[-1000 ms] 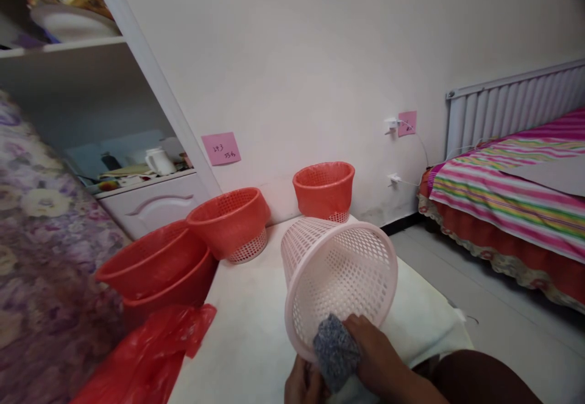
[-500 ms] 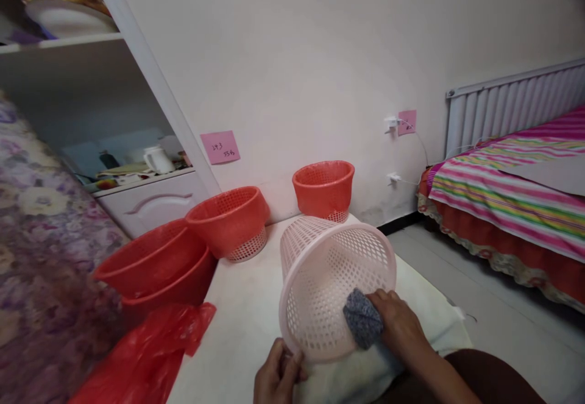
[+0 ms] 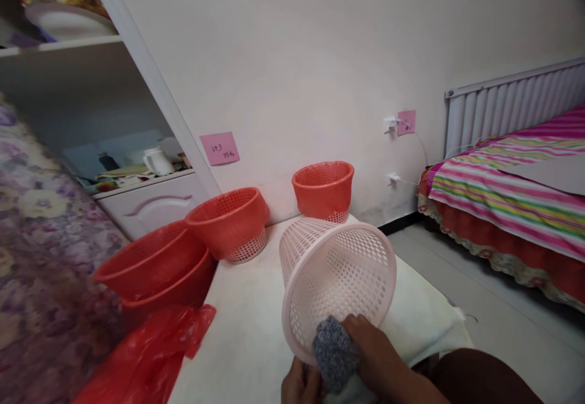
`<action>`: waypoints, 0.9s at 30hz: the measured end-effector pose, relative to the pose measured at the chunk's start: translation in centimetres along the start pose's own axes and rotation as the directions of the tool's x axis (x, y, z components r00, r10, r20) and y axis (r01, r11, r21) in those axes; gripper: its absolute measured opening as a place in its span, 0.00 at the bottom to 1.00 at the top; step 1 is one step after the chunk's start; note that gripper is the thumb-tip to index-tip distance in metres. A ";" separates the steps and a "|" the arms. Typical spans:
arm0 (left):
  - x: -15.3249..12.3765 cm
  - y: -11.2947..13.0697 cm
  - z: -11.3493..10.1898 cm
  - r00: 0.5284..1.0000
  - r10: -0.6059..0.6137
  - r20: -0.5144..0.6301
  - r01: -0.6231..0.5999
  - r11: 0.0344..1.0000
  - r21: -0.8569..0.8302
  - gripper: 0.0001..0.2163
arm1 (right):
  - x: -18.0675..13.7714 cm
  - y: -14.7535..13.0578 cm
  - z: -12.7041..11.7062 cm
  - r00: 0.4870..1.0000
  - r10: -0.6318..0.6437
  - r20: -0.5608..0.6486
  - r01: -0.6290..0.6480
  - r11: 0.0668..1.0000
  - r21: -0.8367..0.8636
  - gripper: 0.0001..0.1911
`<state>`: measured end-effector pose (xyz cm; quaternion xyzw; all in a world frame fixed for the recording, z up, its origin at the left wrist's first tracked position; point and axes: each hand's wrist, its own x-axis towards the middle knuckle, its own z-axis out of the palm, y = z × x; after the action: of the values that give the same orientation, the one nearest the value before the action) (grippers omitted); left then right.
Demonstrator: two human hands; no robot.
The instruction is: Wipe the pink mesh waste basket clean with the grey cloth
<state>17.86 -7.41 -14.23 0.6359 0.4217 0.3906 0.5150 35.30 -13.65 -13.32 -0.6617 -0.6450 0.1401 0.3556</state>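
Pale pink basket (image 3: 304,248) tipped on its side on the white table (image 3: 233,337), mouth towards the person, presumably so rim and inside are within reach. Left hand (image 3: 300,384) low at the near rim, fingers bent, pinching it, likely to steady the basket. Right hand (image 3: 368,346) comes in from the right, knuckles up, clutching a gray cloth (image 3: 336,355) against the rim. 2 red-covered baskets (image 3: 226,224) (image 3: 323,191) stand upright behind.

At your 12 o'clock, the near basket (image 3: 299,248) is fronting the far basket (image 3: 323,200); a bed (image 3: 516,209) is standing at 2.
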 end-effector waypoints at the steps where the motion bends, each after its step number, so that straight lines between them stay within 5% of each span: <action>1: 0.0 0.3 -0.3 1.000 -0.006 0.020 0.005 1.000 0.007 0.22 | 0.1 0.4 -0.4 1.000 0.015 0.011 -0.015 0.999 -0.052 0.21; 10: 0.4 4.1 -3.9 0.996 0.023 0.087 -0.037 0.986 0.161 0.16 | 0.4 3.2 -4.4 0.972 0.200 -0.120 -0.226 0.936 -0.272 0.26; 19: -0.2 0.6 0.3 0.999 -0.034 0.041 0.035 0.999 -0.018 0.28 | -0.2 0.1 -0.3 1.000 0.013 -0.008 -0.013 1.000 -0.004 0.18; 27: 0.2 0.7 -1.5 0.999 -0.022 0.048 0.018 0.996 0.085 0.24 | 0.4 1.4 -1.9 0.997 0.081 0.012 -0.078 0.983 -0.169 0.24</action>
<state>16.61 -6.84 -13.30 0.6622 0.4315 0.3517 0.5016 37.65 -13.74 -12.76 -0.7132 -0.6310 0.1053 0.2866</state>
